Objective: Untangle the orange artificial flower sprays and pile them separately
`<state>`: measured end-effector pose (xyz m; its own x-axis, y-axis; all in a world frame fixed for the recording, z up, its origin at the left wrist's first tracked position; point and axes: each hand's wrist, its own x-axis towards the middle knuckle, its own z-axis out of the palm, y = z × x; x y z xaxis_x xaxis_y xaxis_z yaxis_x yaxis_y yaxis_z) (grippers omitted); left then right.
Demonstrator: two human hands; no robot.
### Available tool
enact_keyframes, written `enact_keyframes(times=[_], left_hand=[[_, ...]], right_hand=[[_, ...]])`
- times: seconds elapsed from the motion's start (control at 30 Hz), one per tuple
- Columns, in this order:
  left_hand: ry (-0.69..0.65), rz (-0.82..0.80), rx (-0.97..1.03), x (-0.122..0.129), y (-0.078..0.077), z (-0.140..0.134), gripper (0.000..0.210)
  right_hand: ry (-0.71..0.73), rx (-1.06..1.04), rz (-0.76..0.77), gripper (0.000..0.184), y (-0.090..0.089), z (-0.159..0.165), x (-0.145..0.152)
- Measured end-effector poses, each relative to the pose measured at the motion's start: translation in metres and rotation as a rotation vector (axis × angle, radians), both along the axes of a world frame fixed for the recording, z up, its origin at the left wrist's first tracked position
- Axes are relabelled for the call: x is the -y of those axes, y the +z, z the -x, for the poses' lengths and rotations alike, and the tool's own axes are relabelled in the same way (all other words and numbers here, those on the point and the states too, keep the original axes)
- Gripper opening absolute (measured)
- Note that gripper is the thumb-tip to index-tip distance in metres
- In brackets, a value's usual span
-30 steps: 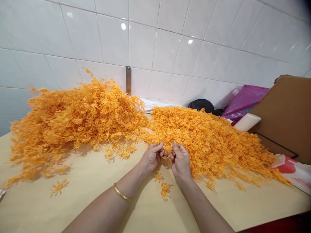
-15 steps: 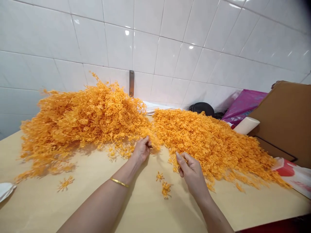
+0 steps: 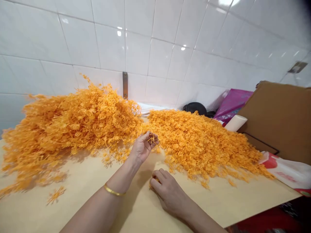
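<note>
Table (image 3: 85, 174) on my remote view carries a left heap (image 3: 80, 119) and a right heap (image 3: 194, 145) of orange sprigs. Left hand (image 3: 143, 147), before the gap between them, pinches an orange strand (image 3: 152, 139). Right hand (image 3: 168, 191) curls over orange pieces (image 3: 157, 178), nearer them, their long axis hidden; I can't tell its grip. Half a second ago it was right of them, leaving them uncovered.

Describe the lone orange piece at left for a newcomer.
On the pale table, find the taller, left orange heap. Just in front lies the small, spidery orange piece, set apart from the tangled heap by lying singly.
</note>
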<state>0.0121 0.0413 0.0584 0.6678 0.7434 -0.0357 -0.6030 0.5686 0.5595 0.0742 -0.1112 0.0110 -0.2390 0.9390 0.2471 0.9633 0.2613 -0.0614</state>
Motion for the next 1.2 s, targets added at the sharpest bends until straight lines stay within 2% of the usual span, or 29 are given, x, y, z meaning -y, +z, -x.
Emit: enact_keyframes(times=[0.1, 0.2, 0.27, 0.3, 0.37, 0.47, 0.57, 0.67, 0.73, 0.83, 0.93, 1.0, 1.1, 1.2], left_hand=[[0.017, -0.055, 0.083, 0.003, 0.030, 0.013, 0.007], [0.050, -0.064, 0.105, 0.002, 0.045, 0.023, 0.005], [0.048, -0.099, 0.078, 0.000, 0.045, 0.025, 0.004], [0.047, -0.120, 0.047, 0.000, 0.043, 0.023, 0.006], [0.042, -0.153, -0.042, 0.000, 0.035, 0.018, 0.014], [0.015, -0.193, -0.168, 0.003, 0.021, 0.009, 0.021], [-0.003, -0.231, -0.235, 0.003, 0.011, 0.002, 0.021], [0.030, -0.232, -0.290, 0.001, 0.005, 0.000, 0.024], [0.057, -0.207, -0.310, -0.001, 0.003, 0.000, 0.038], [0.087, -0.179, -0.326, -0.004, 0.002, 0.002, 0.061], [0.122, -0.159, -0.342, -0.008, 0.002, 0.003, 0.067], [0.146, -0.144, -0.348, -0.009, 0.001, 0.003, 0.066], [0.177, -0.148, -0.349, -0.010, 0.000, 0.002, 0.062], [0.177, -0.167, -0.303, -0.011, 0.001, 0.003, 0.044]], right_hand=[[-0.103, 0.202, 0.011, 0.020, -0.002, -0.022, -0.025], [-0.195, 0.326, -0.068, 0.023, 0.024, -0.057, -0.053], [-0.337, 0.384, -0.157, 0.022, 0.053, -0.084, -0.069], [-0.448, 0.397, -0.214, 0.019, 0.069, -0.098, -0.075], [-0.569, 0.389, -0.296, 0.017, 0.098, -0.123, -0.082], [-0.661, 0.354, -0.368, 0.031, 0.120, -0.145, -0.085], [-0.622, 0.209, -0.471, 0.015, 0.115, -0.142, -0.086], [-0.509, -0.102, -0.560, 0.023, 0.097, -0.119, -0.089], [-0.475, -0.351, -0.586, 0.024, 0.087, -0.102, -0.095], [-0.447, -0.824, -0.542, 0.029, 0.079, -0.082, -0.106], [-0.373, -1.254, -0.428, 0.037, 0.082, -0.069, -0.114], [-0.292, -1.306, -0.375, 0.036, 0.086, -0.061, -0.118], [-0.185, -1.094, -0.331, 0.028, 0.085, -0.050, -0.124], [-0.307, -0.853, -0.357, 0.023, 0.074, -0.050, -0.131]])
